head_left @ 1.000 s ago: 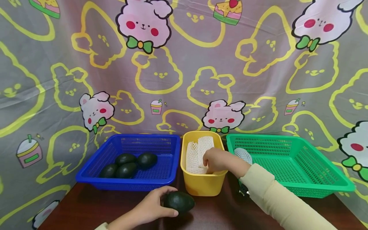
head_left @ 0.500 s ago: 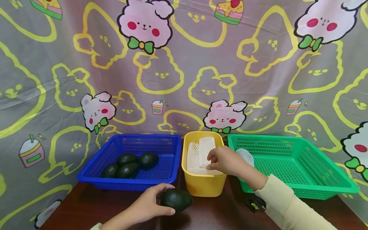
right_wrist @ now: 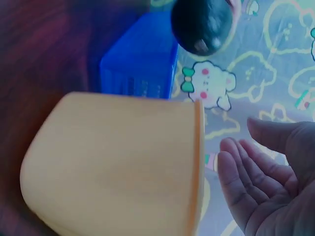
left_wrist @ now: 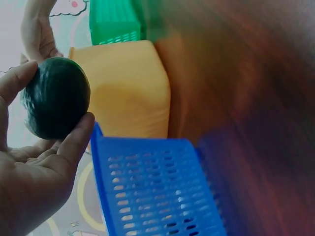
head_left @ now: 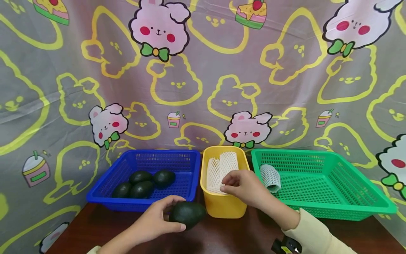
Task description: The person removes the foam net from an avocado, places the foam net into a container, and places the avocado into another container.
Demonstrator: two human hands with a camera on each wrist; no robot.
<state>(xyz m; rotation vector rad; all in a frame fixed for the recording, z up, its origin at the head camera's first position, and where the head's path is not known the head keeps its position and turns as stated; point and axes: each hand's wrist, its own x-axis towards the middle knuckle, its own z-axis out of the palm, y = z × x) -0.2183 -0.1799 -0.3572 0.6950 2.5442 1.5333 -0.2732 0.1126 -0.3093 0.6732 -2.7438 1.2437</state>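
My left hand [head_left: 152,220] grips a dark green avocado [head_left: 189,214] above the table, thumb on its near side and fingers around the back. In the left wrist view the avocado [left_wrist: 56,98] sits between thumb and fingers. My right hand [head_left: 247,187] is over the front rim of the yellow bin [head_left: 224,206], fingers loosely bent. The right wrist view shows that right hand [right_wrist: 273,179] with nothing between thumb and fingertips, beside the bin's rim. White foam net sleeves [head_left: 228,165] lie in the bin.
A blue basket [head_left: 142,204] at left holds several avocados [head_left: 141,189]. At right, a green basket [head_left: 330,211] has one foam-netted piece [head_left: 270,177], dark at its lower end, by its left wall. A patterned cloth [head_left: 190,113] hangs behind.
My right hand has drawn back from among the net sleeves to the bin's front rim. My left hand has shifted left and slightly up with the avocado.
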